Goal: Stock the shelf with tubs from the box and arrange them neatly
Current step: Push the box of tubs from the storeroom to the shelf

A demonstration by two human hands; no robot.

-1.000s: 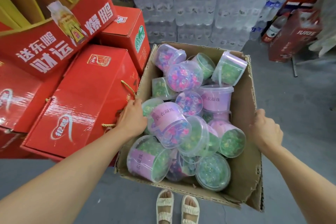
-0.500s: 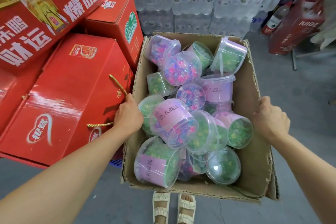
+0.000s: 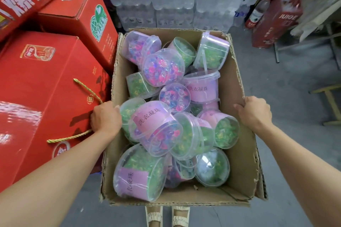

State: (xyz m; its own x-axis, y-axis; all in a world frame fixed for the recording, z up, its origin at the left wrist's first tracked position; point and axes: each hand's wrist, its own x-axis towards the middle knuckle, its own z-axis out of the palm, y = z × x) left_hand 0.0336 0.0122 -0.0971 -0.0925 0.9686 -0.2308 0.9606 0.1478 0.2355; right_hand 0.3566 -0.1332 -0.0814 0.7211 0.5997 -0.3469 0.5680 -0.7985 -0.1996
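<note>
Tubs (image 3: 156,127) lie jumbled on their sides inside the box (image 3: 245,153), between both grips. Left hand (image 3: 106,118) clasps the box's left wall, right hand (image 3: 255,112) its right; the labelled tub sits nearest the left hand.

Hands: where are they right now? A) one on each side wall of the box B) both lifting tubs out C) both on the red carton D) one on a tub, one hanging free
A: the left hand and the right hand each grip a side wall of the box; neither holds a tub.
</note>
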